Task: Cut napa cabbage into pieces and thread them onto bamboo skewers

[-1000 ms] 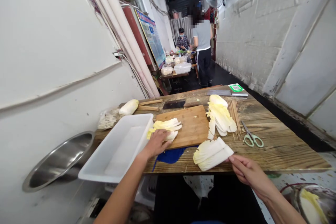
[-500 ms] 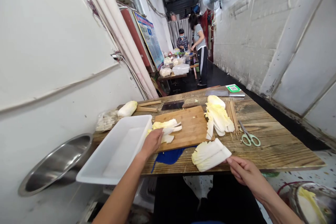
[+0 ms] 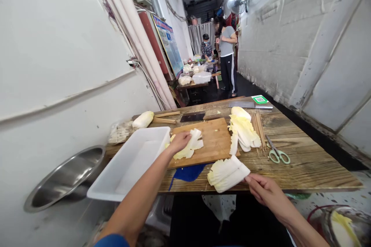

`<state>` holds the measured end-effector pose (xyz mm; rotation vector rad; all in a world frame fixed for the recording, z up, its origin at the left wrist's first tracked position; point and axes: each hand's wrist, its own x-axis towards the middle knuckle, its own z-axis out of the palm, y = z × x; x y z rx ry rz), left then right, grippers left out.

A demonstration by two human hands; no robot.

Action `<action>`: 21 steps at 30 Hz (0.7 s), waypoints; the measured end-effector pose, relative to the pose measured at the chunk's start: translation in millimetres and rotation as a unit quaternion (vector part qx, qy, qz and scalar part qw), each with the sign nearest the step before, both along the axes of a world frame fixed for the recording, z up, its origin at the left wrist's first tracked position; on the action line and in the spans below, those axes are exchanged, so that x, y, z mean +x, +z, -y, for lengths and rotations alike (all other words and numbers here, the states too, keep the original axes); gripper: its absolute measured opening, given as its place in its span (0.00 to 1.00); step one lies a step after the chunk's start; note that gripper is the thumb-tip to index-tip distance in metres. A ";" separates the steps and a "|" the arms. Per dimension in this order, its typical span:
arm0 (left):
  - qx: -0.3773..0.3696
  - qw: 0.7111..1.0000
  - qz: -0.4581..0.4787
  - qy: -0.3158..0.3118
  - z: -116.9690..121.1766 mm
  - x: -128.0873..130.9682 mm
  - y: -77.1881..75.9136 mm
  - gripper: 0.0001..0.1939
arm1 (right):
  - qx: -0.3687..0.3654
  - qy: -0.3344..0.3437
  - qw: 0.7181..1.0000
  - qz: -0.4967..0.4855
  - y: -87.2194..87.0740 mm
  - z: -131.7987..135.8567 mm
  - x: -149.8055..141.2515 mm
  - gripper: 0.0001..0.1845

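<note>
Over the wooden cutting board (image 3: 216, 139), my left hand (image 3: 180, 142) has its fingers drawn together among cut napa cabbage pieces (image 3: 194, 143). What those fingers hold, if anything, is hidden. My right hand (image 3: 263, 188) pinches the white stem end of a napa cabbage leaf (image 3: 227, 173), whose yellow frilled edge points left above the table's front edge. More cabbage leaves (image 3: 243, 129) lie in a pile right of the board. Beside them are thin wooden skewers (image 3: 258, 129) and green-handled scissors (image 3: 278, 155).
Left of the board stands a white plastic tub (image 3: 108, 185), with a steel basin (image 3: 65, 177) beyond it. A cleaver (image 3: 242, 104) lies at the table's back, near a whole cabbage (image 3: 143, 119) and a dark phone-like slab (image 3: 192, 117). Blue cloth (image 3: 188, 173) sticks out under the board. Two people are farther back.
My left hand has moved right and up over the cut pieces, which now lie spread more flatly. The leaf in my right hand has shifted slightly left. The standing person has raised their arms.
</note>
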<state>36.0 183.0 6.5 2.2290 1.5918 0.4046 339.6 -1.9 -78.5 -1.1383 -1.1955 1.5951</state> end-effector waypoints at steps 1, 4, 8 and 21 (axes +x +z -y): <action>-0.005 1.000 -0.010 -0.011 -2.1 5.7 -4.7 0.17 | -0.001 -0.001 1.000 0.002 1.0 0.1 0.0 0.32; -0.019 0.998 -0.041 -0.040 -3.5 17.1 -14.2 0.13 | -0.008 0.000 1.000 0.003 3.3 0.7 1.4 0.33; 0.007 0.996 -0.082 -0.034 7.7 19.8 -22.5 0.15 | -0.011 0.000 1.000 0.003 -0.8 1.8 4.7 0.33; 0.169 0.922 -0.346 -0.043 66.9 53.9 -40.0 0.20 | -0.010 0.009 1.000 -0.010 -9.5 2.1 2.7 0.32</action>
